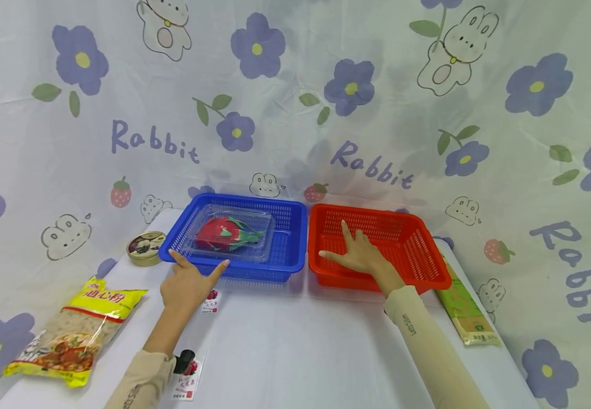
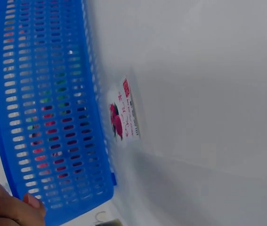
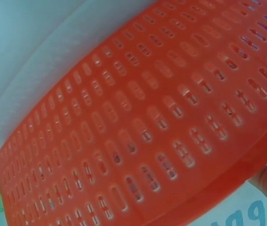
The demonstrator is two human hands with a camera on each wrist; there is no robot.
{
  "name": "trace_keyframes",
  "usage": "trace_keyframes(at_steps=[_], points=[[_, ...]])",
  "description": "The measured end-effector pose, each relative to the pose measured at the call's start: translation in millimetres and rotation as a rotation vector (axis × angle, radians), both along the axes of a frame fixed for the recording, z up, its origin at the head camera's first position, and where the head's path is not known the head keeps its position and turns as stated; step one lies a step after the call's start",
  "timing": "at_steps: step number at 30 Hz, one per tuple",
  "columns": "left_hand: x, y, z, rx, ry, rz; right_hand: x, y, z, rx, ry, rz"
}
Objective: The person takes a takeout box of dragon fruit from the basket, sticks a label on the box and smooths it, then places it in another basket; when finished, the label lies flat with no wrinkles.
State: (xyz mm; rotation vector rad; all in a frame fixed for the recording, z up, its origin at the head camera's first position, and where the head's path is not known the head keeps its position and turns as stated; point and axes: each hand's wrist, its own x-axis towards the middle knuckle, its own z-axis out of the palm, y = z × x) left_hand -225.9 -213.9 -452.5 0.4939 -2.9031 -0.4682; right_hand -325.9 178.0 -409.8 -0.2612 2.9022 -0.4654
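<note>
A person in beige sleeves (image 1: 428, 341) spreads both arms across a white tabletop (image 1: 316, 352), one hand at each of two plastic baskets. The left hand (image 1: 185, 286) is at the near left corner of the blue basket (image 1: 270, 270), its grip apart, index finger and thumb splayed wide along the near rim with nothing between them; whether the fingertips press on the rim, I cannot tell. The right hand (image 1: 361, 254) reaches over the near side of the red basket (image 1: 341, 277), which stands just right of the blue basket; its grip is apart too, index finger pointing away and thumb out sideways, holding nothing.

Inside the blue basket, toward its left, a clear box (image 1: 257, 220) holds a dragon fruit (image 1: 220, 234), red with green leaf tips. A round tin (image 1: 145, 248) stands just left of the blue basket, and a yellow bag (image 1: 78, 332) lies in front of it and to the left. A green packet (image 1: 466, 312) lies well to its right, past the red basket. One card (image 1: 211, 302) printed with fruit lies just before the blue basket, a second card (image 1: 187, 382) farther in front. Behind the blue basket hangs a cloth (image 1: 295, 136) printed with purple flowers, rabbits and the word "Rabbit."
</note>
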Motion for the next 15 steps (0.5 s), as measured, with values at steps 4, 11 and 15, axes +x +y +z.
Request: trace_keyframes(at_steps=[4, 11, 15], points=[[-0.7, 0.6, -0.2, 0.010, -0.010, 0.012, -2.8, -4.4, -0.4, -0.010, 0.004, 0.002], [-1.3, 1.1, -0.4, 0.017, -0.009, 0.016, -4.7, -14.1, -1.6, -0.033, -0.008, 0.007], [-0.1, 1.4, -0.7, 0.024, -0.007, 0.014, -6.2, -21.2, -2.4, -0.045, -0.024, 0.016]])
